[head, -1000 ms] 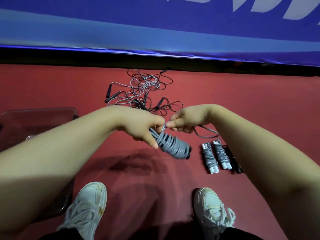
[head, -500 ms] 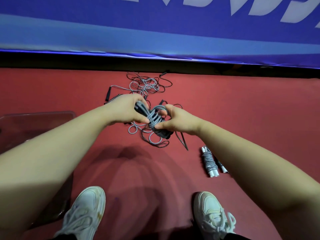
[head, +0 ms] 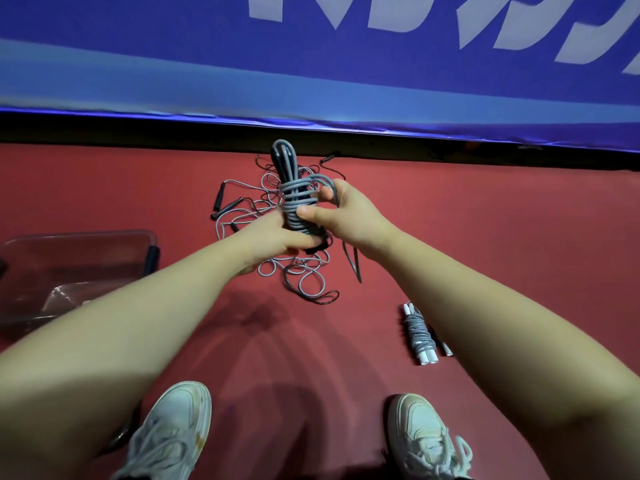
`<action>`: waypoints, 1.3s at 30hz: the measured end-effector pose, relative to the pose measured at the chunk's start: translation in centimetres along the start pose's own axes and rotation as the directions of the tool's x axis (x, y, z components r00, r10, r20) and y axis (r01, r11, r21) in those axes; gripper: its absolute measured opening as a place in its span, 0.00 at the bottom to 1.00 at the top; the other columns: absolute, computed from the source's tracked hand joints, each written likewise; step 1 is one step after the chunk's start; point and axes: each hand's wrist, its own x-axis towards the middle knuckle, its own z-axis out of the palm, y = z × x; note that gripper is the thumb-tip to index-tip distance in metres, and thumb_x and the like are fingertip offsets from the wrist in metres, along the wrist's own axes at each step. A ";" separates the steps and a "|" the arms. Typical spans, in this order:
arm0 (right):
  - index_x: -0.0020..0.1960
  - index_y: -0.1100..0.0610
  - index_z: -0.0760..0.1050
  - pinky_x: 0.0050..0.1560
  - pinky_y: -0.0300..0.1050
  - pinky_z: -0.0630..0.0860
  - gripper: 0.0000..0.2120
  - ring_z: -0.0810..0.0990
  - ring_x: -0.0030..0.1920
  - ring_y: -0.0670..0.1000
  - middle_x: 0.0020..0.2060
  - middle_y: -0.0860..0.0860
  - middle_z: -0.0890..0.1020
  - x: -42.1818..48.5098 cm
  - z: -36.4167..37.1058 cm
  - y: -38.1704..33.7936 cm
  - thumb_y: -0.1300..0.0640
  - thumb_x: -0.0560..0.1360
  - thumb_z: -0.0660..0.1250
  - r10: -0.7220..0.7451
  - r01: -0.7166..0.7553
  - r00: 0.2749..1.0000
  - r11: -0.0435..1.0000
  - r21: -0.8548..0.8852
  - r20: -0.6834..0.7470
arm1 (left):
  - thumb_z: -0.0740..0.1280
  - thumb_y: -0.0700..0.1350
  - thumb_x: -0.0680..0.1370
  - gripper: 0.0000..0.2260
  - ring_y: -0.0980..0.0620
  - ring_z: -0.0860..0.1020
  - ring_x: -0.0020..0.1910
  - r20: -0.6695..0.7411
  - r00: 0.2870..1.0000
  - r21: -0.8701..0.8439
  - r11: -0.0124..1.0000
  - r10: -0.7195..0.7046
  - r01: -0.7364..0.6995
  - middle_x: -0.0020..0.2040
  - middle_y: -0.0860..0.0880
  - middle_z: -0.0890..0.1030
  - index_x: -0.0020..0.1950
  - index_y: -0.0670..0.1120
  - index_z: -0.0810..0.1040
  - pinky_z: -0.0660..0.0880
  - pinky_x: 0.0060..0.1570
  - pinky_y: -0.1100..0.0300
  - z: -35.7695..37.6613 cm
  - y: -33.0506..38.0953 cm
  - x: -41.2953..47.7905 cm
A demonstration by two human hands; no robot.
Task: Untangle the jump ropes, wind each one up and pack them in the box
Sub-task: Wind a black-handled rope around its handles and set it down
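Both grips close on one wound jump rope (head: 297, 206), a bundle of grey cord coiled tightly round a pair of black handles, held upright in the air above the red floor (head: 491, 237) with the handle tips pointing away from the person. The left grip (head: 273, 235) wraps round the lower end of the bundle, fingers curled behind it. The right grip (head: 348, 213) has its thumb pressed across the middle coils and its fingers curled round a loose loop of the same grey cord at the bundle's right side. A free tail of that cord hangs down below the right wrist, towards the floor.

Under and beyond the hands lies a tangled heap of grey and dark jump ropes with black handles (head: 263, 202), its loops spread over the floor. Near the right forearm a finished grey rope bundle with white handles (head: 418, 336) lies on the floor. Another white handle end shows just beside it, mostly hidden by the arm.

At the far left stands a clear plastic box with a black latch (head: 79, 234), well apart from the held bundle. Two pale lace-up shoes (head: 173, 431) show at the bottom, and a blue banner with white lettering (head: 311, 64) runs along the far edge of the floor.
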 end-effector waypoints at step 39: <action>0.41 0.53 0.76 0.42 0.30 0.69 0.05 0.74 0.34 0.34 0.32 0.40 0.77 -1.1 -5.5 -0.8 0.59 0.76 0.65 -0.137 0.274 0.932 0.874 -0.402 0.336 | 0.68 0.36 0.56 0.13 0.50 0.68 0.26 0.296 0.955 0.261 0.964 -0.023 -0.058 0.30 0.44 0.72 0.39 0.42 0.73 0.66 0.24 0.63 -1.8 1.3 -1.7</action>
